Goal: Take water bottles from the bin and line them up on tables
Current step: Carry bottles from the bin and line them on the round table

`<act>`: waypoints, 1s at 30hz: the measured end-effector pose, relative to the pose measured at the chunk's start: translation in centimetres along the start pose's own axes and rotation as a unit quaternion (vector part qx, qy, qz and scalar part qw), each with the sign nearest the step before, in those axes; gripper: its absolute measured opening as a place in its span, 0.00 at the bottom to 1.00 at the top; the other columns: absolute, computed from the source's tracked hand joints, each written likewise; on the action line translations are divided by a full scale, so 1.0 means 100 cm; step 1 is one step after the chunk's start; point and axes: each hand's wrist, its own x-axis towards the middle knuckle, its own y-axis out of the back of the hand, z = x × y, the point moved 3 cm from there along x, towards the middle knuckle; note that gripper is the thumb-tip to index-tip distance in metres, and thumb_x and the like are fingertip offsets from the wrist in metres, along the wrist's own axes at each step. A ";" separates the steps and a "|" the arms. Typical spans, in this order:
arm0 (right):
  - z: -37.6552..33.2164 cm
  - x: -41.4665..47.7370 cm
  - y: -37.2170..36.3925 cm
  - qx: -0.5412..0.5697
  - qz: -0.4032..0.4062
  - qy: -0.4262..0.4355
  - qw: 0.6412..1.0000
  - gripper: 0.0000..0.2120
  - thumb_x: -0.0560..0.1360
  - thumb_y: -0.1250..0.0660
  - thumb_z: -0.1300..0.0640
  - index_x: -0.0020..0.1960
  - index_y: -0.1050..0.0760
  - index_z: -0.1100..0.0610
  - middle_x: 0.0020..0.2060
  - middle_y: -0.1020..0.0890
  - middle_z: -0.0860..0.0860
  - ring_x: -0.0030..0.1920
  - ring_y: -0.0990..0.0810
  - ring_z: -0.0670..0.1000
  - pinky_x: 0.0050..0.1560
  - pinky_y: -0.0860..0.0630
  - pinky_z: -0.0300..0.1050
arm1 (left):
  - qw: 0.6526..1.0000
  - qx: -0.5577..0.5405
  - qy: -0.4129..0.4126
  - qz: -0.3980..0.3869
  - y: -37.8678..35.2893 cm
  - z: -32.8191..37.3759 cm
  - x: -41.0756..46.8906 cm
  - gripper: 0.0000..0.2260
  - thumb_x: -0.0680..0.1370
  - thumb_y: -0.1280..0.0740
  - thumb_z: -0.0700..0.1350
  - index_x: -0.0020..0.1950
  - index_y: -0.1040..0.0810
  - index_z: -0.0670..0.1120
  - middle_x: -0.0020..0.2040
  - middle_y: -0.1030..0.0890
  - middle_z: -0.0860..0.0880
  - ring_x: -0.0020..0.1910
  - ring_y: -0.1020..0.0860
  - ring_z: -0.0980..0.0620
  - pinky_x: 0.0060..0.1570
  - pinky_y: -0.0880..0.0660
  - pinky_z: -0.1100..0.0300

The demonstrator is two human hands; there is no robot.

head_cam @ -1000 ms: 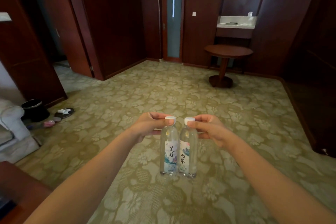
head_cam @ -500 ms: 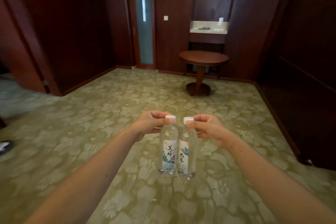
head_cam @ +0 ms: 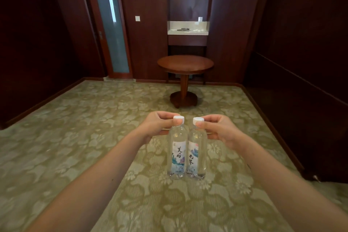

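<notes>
Two bottles, the left bottle point(head_cam: 177, 149) and right bottle point(head_cam: 196, 149), hang side by side, each pinched at its cap by the left hand point(head_cam: 160, 126) and right hand point(head_cam: 219, 128); the round table point(head_cam: 185, 64) well ahead holds none yet, so lining up remains

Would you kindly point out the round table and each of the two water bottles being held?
round table point(head_cam: 185, 63), head view, on the bare wooden top.
left bottle point(head_cam: 177, 154), head view, on its label.
right bottle point(head_cam: 194, 156), head view, on its label.
</notes>
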 end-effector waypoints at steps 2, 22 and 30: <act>-0.004 0.051 0.015 -0.003 -0.007 0.004 1.000 0.15 0.69 0.22 0.56 0.54 0.17 0.57 0.47 0.13 0.52 0.51 0.14 0.53 0.59 0.20 0.54 | 1.000 0.003 -0.004 0.002 0.008 0.004 0.052 0.19 0.62 0.22 0.52 0.52 0.16 0.52 0.48 0.14 0.53 0.48 0.16 0.56 0.48 0.22 0.62; -0.048 0.551 0.108 0.002 -0.029 0.014 0.999 0.15 0.69 0.21 0.58 0.53 0.17 0.59 0.46 0.13 0.56 0.49 0.14 0.55 0.49 0.18 0.48 | 0.999 0.001 0.000 0.050 0.131 0.033 0.533 0.14 0.68 0.22 0.50 0.52 0.15 0.53 0.46 0.14 0.54 0.44 0.17 0.60 0.41 0.23 0.65; -0.075 0.755 0.128 0.014 0.003 0.021 1.000 0.15 0.70 0.22 0.60 0.55 0.18 0.59 0.47 0.13 0.53 0.50 0.14 0.51 0.48 0.18 0.42 | 0.999 0.003 -0.006 0.039 0.207 0.058 0.738 0.13 0.68 0.22 0.50 0.51 0.16 0.54 0.47 0.14 0.53 0.45 0.17 0.60 0.43 0.23 0.66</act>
